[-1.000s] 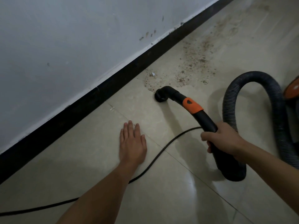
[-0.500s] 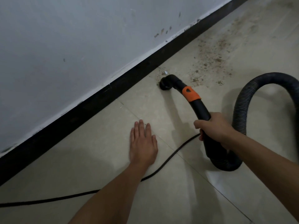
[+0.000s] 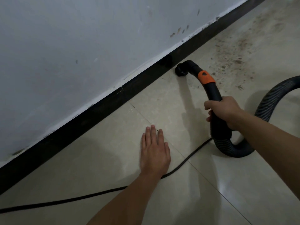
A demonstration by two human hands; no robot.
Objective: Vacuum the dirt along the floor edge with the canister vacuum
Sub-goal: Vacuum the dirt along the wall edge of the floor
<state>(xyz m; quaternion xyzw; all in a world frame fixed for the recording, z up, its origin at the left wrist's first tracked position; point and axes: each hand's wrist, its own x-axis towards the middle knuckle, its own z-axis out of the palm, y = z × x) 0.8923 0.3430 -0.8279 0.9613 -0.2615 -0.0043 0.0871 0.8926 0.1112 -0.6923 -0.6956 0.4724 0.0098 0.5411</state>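
Beside the black baseboard, toward the far middle of the scene, the black nozzle of the canister vacuum is set down on the pale tiled floor; whether the board is touched cannot be made out. A curved black wand with an orange collar is led from the nozzle toward the near right, where it is gripped by the right hand, fingers and thumb wrapped round it. Below that hand the ribbed hose is looped on the floor and carried off the right edge. Brown dirt is scattered over the tiles right of and beyond the nozzle. The left hand is laid flat on the floor, nearer and to the left, fingers straight and together, nothing held. A thin black cord is passed beneath its forearm, from the left edge toward the hose. A scuffed white wall is seen above the baseboard.
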